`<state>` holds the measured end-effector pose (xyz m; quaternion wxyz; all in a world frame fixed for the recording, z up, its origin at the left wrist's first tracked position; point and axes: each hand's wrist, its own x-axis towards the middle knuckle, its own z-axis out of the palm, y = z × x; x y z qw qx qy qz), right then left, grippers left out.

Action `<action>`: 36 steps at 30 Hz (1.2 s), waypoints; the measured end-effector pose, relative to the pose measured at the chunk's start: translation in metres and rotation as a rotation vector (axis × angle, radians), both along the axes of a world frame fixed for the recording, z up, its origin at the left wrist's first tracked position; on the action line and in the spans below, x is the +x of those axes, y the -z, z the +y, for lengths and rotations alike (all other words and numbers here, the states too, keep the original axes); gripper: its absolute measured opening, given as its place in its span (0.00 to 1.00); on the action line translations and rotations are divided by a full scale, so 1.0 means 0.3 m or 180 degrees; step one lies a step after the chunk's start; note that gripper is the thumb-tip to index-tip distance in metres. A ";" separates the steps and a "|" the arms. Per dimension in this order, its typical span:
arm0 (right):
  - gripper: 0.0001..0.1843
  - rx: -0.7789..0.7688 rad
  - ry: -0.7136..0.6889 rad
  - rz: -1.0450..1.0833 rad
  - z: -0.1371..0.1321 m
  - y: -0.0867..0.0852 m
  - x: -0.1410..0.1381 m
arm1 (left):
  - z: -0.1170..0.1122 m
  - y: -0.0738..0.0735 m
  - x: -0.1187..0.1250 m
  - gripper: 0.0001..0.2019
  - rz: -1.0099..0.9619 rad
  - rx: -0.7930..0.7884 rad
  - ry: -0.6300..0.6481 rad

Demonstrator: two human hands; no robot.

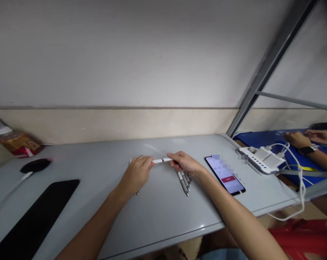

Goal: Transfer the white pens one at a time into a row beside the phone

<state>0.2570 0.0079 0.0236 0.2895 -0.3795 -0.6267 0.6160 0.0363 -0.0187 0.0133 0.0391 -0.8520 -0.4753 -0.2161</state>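
Note:
Both my hands hold a white pen level, just above the grey table. The fingers of my left hand are closed round its left end. At its right end, my right hand pinches it between thumb and fingers. A dark band shows near the middle of the pen. Several white and grey pens lie side by side below my right hand, partly covered by it. Under my left hand a small metallic tip pokes out; the rest of that object is hidden.
To the right lie a phone with a lit timer screen and a power strip with white cables. At left are a black mat, a dark round object and a jar. Another person's hands rest over a blue surface.

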 end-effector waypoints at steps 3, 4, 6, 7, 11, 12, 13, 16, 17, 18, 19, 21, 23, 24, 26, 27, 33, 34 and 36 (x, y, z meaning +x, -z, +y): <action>0.24 0.0631 0.0010 -0.0287 -0.012 -0.010 -0.005 | -0.002 0.000 -0.006 0.11 -0.0114 -0.0090 -0.0023; 0.23 0.1005 0.0079 -0.0427 -0.016 -0.013 -0.008 | -0.002 0.002 -0.010 0.11 -0.0204 -0.0184 -0.0041; 0.20 0.1709 0.0239 -0.0662 -0.022 -0.018 -0.014 | 0.001 0.006 -0.017 0.11 -0.0390 -0.0413 -0.0050; 0.17 0.1947 0.0311 -0.0720 -0.023 -0.019 -0.017 | 0.003 0.009 -0.019 0.10 -0.0458 -0.0503 -0.0042; 0.11 0.2213 0.0488 -0.0635 -0.020 -0.009 -0.024 | 0.007 0.016 -0.022 0.11 -0.0551 -0.0596 -0.0072; 0.13 0.2171 0.0524 -0.0597 -0.017 -0.004 -0.024 | 0.007 0.016 -0.020 0.12 -0.0565 -0.0600 -0.0075; 0.15 0.2090 0.0541 -0.0588 -0.015 0.002 -0.024 | 0.005 0.016 -0.019 0.12 -0.0579 -0.0605 -0.0077; 0.15 0.1826 0.0495 -0.0774 -0.011 0.014 -0.022 | 0.001 0.013 -0.017 0.13 -0.0564 -0.0584 -0.0056; 0.17 0.1811 0.0481 -0.0821 -0.011 0.015 -0.022 | -0.001 0.012 -0.017 0.13 -0.0537 -0.0576 -0.0038; 0.17 0.1847 0.0479 -0.0809 -0.011 0.013 -0.022 | -0.002 0.012 -0.017 0.13 -0.0512 -0.0581 -0.0012; 0.16 0.1918 0.0498 -0.0735 -0.012 0.011 -0.022 | -0.002 0.011 -0.018 0.13 -0.0494 -0.0599 0.0013; 0.11 0.2019 0.0565 -0.0513 -0.014 0.004 -0.021 | -0.002 0.012 -0.019 0.13 -0.0481 -0.0643 0.0047; 0.14 0.1881 0.0606 -0.0483 -0.014 0.001 -0.018 | -0.001 0.013 -0.020 0.11 -0.0513 -0.0666 0.0061; 0.14 0.1755 0.0591 -0.0571 -0.013 0.002 -0.016 | -0.001 0.014 -0.021 0.10 -0.0545 -0.0676 0.0057; 0.15 0.1608 0.0509 -0.0744 -0.010 0.006 -0.011 | -0.002 0.013 -0.021 0.09 -0.0609 -0.0728 0.0037; 0.14 0.1650 0.0466 -0.0758 -0.009 0.008 -0.009 | -0.003 0.012 -0.021 0.09 -0.0625 -0.0770 0.0016; 0.13 0.1751 0.0563 -0.0628 -0.004 0.016 -0.004 | -0.011 0.002 -0.019 0.09 -0.0621 -0.0809 0.0004; 0.13 0.1710 0.0536 -0.0707 -0.004 0.016 -0.004 | -0.011 0.003 -0.019 0.09 -0.0623 -0.0784 0.0016; 0.11 0.1810 0.0501 -0.0754 -0.004 0.016 -0.003 | -0.009 0.006 -0.020 0.09 -0.0591 -0.0750 0.0029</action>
